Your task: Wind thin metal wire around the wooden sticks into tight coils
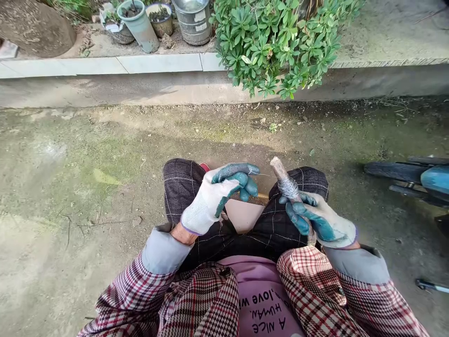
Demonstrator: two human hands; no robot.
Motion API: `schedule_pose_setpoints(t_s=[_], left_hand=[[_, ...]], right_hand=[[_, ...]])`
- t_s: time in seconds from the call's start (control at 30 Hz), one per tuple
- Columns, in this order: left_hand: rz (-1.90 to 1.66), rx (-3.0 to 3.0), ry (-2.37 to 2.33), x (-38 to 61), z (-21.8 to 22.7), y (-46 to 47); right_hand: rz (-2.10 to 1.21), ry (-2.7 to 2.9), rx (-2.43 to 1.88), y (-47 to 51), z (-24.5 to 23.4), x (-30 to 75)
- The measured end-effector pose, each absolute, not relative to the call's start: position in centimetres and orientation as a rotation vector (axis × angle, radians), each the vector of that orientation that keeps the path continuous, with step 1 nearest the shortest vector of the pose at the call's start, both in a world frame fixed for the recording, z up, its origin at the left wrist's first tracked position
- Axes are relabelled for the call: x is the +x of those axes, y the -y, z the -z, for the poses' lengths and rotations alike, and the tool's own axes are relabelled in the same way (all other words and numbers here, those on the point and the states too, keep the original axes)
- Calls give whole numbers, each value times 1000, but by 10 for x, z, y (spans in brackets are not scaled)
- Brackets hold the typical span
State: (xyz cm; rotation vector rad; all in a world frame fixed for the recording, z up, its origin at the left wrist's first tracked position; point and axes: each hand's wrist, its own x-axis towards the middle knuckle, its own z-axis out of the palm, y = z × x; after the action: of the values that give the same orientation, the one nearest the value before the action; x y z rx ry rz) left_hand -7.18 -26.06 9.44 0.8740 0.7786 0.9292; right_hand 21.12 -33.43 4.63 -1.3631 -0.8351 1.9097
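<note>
Stick with a fat coil of thin grey wire wound round its middle is what it's all about. It sits just above the person's right knee, tilted up and away, with the bare wooden tip poking out past the coil. The right hand, in a white glove with a teal coated palm, is wrapped round the lower part of the stick just below the coil, fingers curled closed on it.

The left hand wears the same kind of glove and hovers over the left knee, a little apart from the stick. Its fingertips are bunched together, and a loose strand runs from them toward the stick, so it looks pinched between them. The strand is super thin, and I can't make out exactly where it joins the coil.

Both knees are in dark checked trousers, and a pale flat board shows in the gap between them. The sleeves belong to a red plaid jacket worn over a pink shirt.

Further out it's bare dirt ground with some mossy green patches. A concrete curb runs across the top, with a leafy green shrub spilling over it. Left of the shrub are a metal bucket and a few plant pots. Part of a blue and black scooter pokes in at the right edge.
</note>
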Motion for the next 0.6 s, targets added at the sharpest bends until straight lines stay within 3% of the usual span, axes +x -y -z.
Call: schedule_pose_setpoints(t_s=[0.3, 0.6], left_hand=[[-869, 870, -715, -68, -102, 263], [-861, 812, -825, -62, -93, 266]], right_hand=[[-1997, 890, -1488, 330, -59, 180], [-1558, 920, -1387, 334, -67, 177]])
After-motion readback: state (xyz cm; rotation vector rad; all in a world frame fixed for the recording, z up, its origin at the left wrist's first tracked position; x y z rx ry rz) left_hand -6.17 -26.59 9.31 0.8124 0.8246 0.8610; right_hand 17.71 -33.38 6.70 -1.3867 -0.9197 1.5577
